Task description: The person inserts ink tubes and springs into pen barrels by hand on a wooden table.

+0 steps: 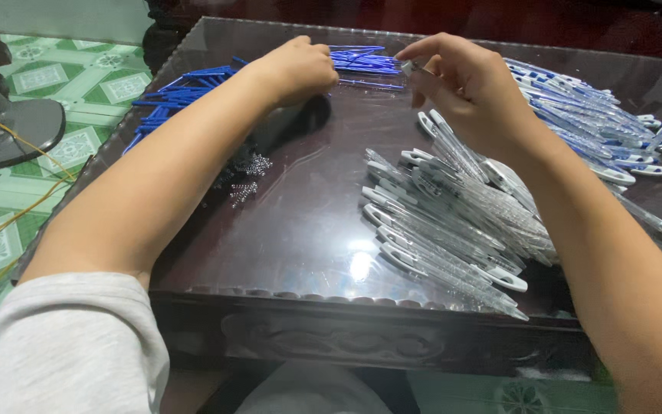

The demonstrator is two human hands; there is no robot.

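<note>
On the dark glass-topped table (308, 230), the clear pen barrels (453, 222) lie in a loose heap just in front of the right hand (473, 92), their long axes running diagonally, white clip ends toward the near left, tips toward the far right; too many overlap to count. The right hand's grip is closed, thumb and forefinger pinched on a small clear pen piece (410, 67), too small to tell which way it points. The left hand (296, 69) rests knuckles up at the far side of the table, fingers curled under; whether its grip holds anything cannot be told. Blue refills (174, 96) fan out left of it, more (362, 61) lie between the hands. Small metal springs (248, 175) are scattered beside the left forearm. Assembled blue-and-clear pens (591, 123) pile right of the right hand.
</note>
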